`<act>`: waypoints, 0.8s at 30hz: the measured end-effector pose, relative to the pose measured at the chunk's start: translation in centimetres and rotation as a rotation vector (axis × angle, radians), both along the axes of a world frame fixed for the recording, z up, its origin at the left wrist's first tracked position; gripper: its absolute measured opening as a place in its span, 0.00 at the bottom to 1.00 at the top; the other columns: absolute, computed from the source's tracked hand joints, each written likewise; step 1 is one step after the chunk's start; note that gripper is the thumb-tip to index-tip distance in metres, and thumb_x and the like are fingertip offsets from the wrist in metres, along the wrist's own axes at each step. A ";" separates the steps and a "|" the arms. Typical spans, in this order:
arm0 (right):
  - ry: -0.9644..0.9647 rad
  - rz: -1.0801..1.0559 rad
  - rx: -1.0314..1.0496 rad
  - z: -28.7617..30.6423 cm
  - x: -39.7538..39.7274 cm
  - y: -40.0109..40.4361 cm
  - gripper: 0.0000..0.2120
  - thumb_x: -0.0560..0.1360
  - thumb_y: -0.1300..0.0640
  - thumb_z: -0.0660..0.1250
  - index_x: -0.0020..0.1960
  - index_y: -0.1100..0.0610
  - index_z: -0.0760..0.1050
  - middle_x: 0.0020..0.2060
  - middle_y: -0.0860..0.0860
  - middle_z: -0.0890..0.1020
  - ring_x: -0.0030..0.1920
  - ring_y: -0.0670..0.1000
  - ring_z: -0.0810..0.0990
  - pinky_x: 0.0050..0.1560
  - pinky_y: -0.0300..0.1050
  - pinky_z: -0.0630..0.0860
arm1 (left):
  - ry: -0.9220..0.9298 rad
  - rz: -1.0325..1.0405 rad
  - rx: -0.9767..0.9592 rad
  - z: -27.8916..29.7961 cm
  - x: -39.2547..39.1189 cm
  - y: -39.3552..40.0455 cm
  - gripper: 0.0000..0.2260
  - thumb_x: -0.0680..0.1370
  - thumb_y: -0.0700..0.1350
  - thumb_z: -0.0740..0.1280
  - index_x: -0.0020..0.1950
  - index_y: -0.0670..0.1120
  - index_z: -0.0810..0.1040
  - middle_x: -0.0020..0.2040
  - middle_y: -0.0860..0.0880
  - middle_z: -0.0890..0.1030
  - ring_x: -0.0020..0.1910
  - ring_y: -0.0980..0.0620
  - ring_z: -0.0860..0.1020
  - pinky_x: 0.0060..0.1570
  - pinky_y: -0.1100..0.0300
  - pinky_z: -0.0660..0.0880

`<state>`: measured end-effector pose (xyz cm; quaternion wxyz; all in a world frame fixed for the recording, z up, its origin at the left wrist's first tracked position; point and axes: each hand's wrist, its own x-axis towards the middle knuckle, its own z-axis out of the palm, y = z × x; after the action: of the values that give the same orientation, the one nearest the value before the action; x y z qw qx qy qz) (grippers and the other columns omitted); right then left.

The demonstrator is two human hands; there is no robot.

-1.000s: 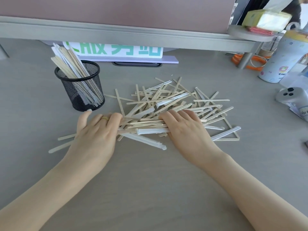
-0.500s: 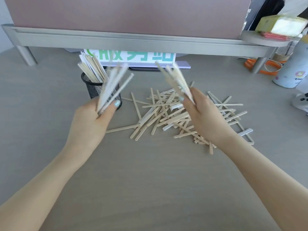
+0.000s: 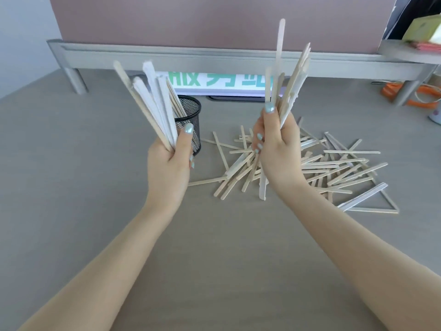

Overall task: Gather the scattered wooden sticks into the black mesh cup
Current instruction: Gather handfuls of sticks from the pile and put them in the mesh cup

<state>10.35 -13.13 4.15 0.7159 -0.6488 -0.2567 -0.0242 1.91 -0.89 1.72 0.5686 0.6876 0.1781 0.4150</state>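
Observation:
My left hand (image 3: 170, 166) is raised above the desk and grips a bundle of wooden sticks (image 3: 150, 101) that fans up and to the left. Behind it stands the black mesh cup (image 3: 192, 120), partly hidden by the hand and bundle, with several sticks inside. My right hand (image 3: 278, 149) is also lifted and holds a second upright bundle of sticks (image 3: 287, 84). Below and right of that hand, a scattered pile of sticks (image 3: 329, 168) lies flat on the desk.
A grey metal shelf rail (image 3: 214, 56) runs along the back under a mauve panel. A white sign with green characters (image 3: 219, 83) lies beneath it. Orange items (image 3: 405, 91) sit at the far right near a shelf leg.
Both hands went from pressing on the pile to lifting a bundle each. The bundles have since risen higher and stand more upright, and the view has moved closer to the hands.

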 end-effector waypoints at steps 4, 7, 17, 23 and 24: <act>-0.072 -0.052 -0.063 -1.5 -0.1 0.0 0.11 0.79 0.54 0.55 0.40 0.59 0.64 0.31 0.52 0.65 0.32 0.49 0.63 0.33 0.44 0.64 | 0.106 -0.006 0.046 -0.8 0.0 -0.2 0.18 0.77 0.48 0.63 0.32 0.38 0.67 0.28 0.43 0.70 0.25 0.46 0.70 0.21 0.65 0.63; -0.103 -0.066 -0.132 -2.5 -0.3 -0.2 0.09 0.79 0.56 0.56 0.40 0.55 0.62 0.34 0.53 0.64 0.35 0.50 0.63 0.36 0.42 0.64 | 0.131 0.013 0.076 -0.7 -0.2 -0.5 0.19 0.77 0.47 0.63 0.33 0.34 0.67 0.27 0.43 0.71 0.23 0.53 0.69 0.21 0.67 0.63; -0.063 0.029 -0.114 -2.0 -0.6 -0.1 0.04 0.78 0.62 0.58 0.45 0.56 0.66 0.36 0.49 0.69 0.36 0.46 0.69 0.36 0.29 0.69 | -0.021 0.042 0.062 0.8 -0.8 -0.5 0.15 0.78 0.45 0.62 0.33 0.43 0.66 0.24 0.55 0.69 0.23 0.57 0.65 0.25 0.62 0.66; 0.005 0.012 -0.134 -1.3 -0.1 -0.6 0.07 0.73 0.60 0.63 0.41 0.62 0.66 0.34 0.54 0.69 0.37 0.51 0.68 0.36 0.37 0.68 | -0.019 0.032 0.034 1.1 -0.7 -0.6 0.12 0.76 0.44 0.63 0.35 0.42 0.67 0.25 0.55 0.69 0.25 0.59 0.68 0.32 0.63 0.69; 0.029 0.019 -0.140 -1.2 0.0 -0.7 0.09 0.72 0.59 0.63 0.41 0.64 0.66 0.34 0.55 0.68 0.36 0.51 0.67 0.35 0.38 0.67 | -0.021 0.035 0.016 1.2 -0.7 -0.5 0.12 0.76 0.44 0.63 0.34 0.42 0.66 0.24 0.55 0.69 0.25 0.58 0.68 0.33 0.62 0.69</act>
<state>10.32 -13.85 2.99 0.6726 -0.6952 -0.2534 0.0102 1.22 -1.38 2.90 0.5574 0.6845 0.1808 0.4337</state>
